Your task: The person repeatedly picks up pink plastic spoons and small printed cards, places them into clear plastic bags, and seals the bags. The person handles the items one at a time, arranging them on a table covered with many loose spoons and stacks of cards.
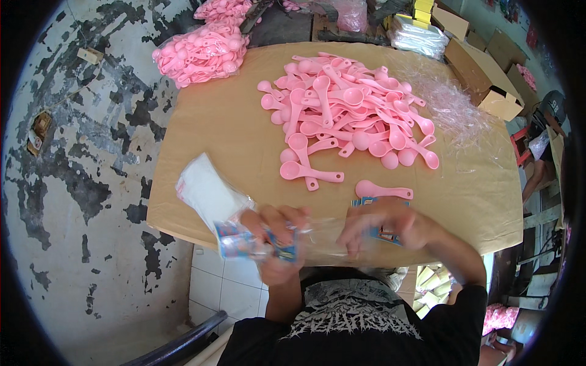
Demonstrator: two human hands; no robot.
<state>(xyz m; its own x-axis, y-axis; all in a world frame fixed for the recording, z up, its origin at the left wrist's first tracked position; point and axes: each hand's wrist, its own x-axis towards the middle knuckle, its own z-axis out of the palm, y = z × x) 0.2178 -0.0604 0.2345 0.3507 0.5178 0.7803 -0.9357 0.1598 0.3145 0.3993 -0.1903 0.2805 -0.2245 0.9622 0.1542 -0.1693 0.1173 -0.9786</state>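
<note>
My left hand is closed around a blue printed packet, blurred by motion. Clear plastic film stretches from it toward my right hand. The right fingers point down beside the film's far end; blur hides whether they grip it. Partly under my right hand lies a stack of blue printed cards. A single pink spoon rests just beyond that hand. To the left of my left hand, a stack of white, clear-edged plastic bags lies on the brown-covered table.
A large heap of pink spoons covers the table's far middle. Bagged pink spoons sit at the far left corner. Clear plastic scraps and cardboard boxes stand right. A peeling wall borders the left; another person's leg shows far right.
</note>
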